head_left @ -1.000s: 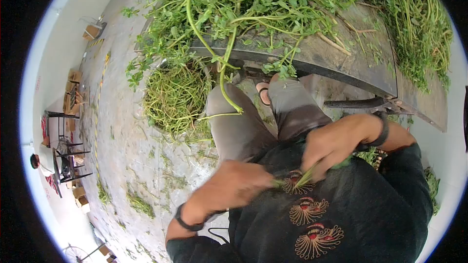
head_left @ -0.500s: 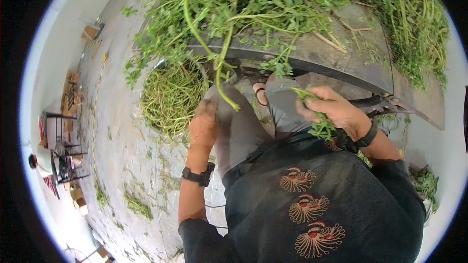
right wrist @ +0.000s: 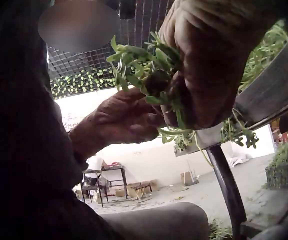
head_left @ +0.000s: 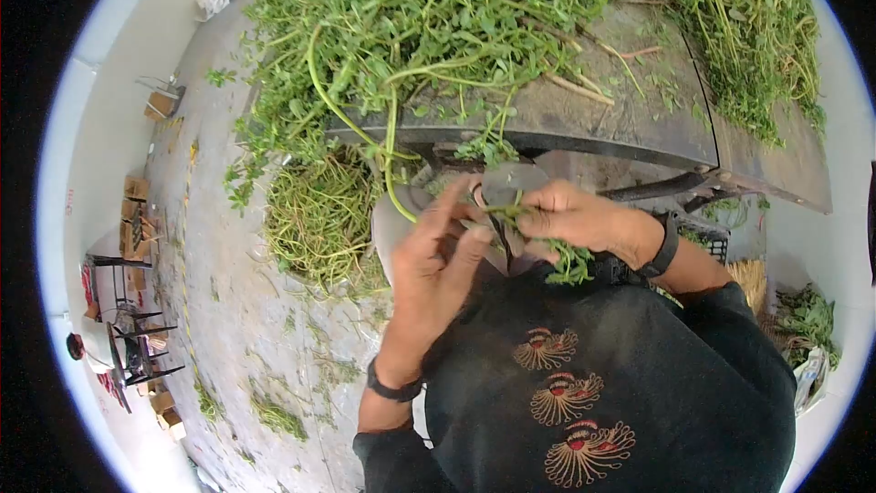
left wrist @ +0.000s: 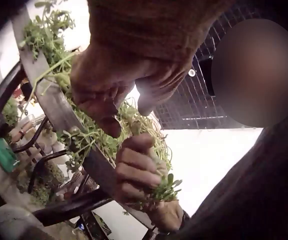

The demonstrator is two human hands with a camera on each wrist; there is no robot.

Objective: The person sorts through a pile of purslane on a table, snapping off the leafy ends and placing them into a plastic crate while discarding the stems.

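Over the lap, the right hand grips a small bunch of green leafy stems, its leaves hanging below the fingers and the stem ends pointing left. The left hand is just left of those stem ends, thumb and fingers parted with nothing seen between them. In the left wrist view the left hand reaches above the curled right hand. The right wrist view shows leaves spilling from the right hand, with the left hand behind them.
A large heap of greens covers the table, stems drooping over its front edge. More greens lie at the right. A container full of stems stands on the floor left of the knees. Scraps litter the floor.
The left hand has risen from beside the left knee to the stem ends, its fingers now spread. The right hand has moved slightly left and down, still gripping the bunch.
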